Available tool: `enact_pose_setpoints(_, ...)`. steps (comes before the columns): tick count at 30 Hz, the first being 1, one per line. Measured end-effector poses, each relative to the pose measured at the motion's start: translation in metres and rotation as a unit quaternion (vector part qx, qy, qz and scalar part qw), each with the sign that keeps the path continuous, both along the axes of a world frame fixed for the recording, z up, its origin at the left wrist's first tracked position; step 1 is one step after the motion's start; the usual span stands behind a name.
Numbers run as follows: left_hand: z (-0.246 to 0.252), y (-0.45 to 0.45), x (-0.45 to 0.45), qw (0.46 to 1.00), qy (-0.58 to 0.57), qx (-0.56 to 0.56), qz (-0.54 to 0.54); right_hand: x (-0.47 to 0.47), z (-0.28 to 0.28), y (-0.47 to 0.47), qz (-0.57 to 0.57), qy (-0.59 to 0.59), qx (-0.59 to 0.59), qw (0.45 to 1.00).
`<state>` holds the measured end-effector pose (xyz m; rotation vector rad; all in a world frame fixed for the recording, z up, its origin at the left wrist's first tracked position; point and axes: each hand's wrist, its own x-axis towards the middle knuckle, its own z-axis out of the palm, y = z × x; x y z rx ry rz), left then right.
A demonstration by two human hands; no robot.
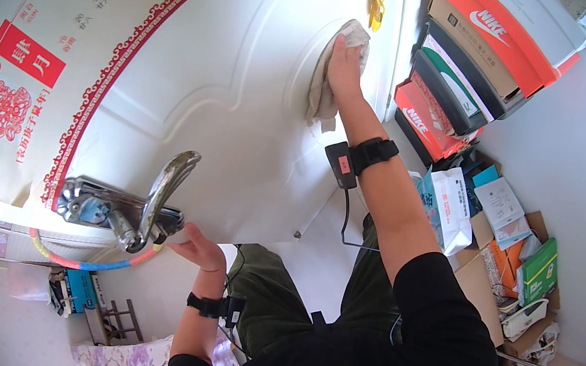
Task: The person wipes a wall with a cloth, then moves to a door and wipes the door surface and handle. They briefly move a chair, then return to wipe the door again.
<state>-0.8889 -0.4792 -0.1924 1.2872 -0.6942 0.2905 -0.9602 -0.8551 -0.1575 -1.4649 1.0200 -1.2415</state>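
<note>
A white panelled door [218, 71] stands in front of me. High on its face, my right hand [345, 67] presses a crumpled beige cloth [320, 94] against the moulded panel. My left hand [203, 248] grips the door's edge just beside the chrome lever handle [166, 191], its thumb on the near side and part of the fingers hidden. A striped hoop [98, 267] in several colours hangs below the handle, behind the door edge. Gold medals [376, 11] on a ribbon hang near the cloth.
A large paper calendar [143, 1] with a red border covers the door's left part. To the right rise stacked shoeboxes [486, 35]. Below them are a white paper bag [451, 209] and an open carton [477, 295] of packages. A wooden stool [115, 322] stands at lower left.
</note>
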Motion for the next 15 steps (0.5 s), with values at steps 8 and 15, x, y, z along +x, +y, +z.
enact_pose_setpoints(8, 0.011, -0.007, -0.014, 0.999, 0.020, -0.012, 0.027, -0.005, -0.055, 0.009, 0.043, 0.061, 0.117, 0.990)
enact_pose_setpoints(15, 0.006, -0.002, -0.010, 0.994, 0.104, 0.011, 0.035, -0.005, -0.081, 0.124, 0.111, 0.008, 0.039, 0.993)
